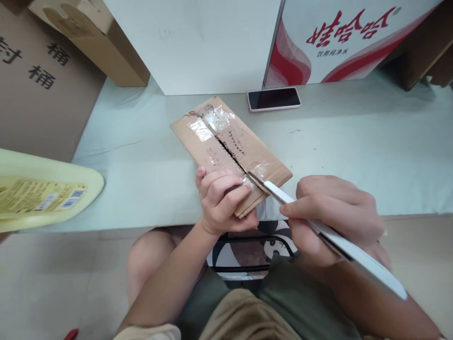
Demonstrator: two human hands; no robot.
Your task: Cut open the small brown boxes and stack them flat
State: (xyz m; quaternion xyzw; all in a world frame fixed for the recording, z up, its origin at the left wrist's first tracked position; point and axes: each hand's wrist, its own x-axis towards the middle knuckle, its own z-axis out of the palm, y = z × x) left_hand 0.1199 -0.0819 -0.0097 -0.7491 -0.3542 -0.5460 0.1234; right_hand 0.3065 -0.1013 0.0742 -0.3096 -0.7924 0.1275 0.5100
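A flat cardboard box (pixel 255 146) with clear tape and a dark slit along its middle lies tilted at the table's front edge. My left hand (pixel 224 200) is closed round its near corner, fingers on top and thumb side below. In my right hand (pixel 332 217) is a white utility knife (pixel 343 241), gripped along its handle. Its dark blade tip touches the box at the near end of the slit, by a strip of tape, close to my left fingertips.
A phone (pixel 274 99) lies behind the box, before a white carton (pixel 212 42) and a red-and-white carton (pixel 339 42). Left are a yellow bottle (pixel 46 189), a brown carton (pixel 46 108) and another cardboard box (pixel 123 56). The pale-green covered table (pixel 361 141) ends near my lap.
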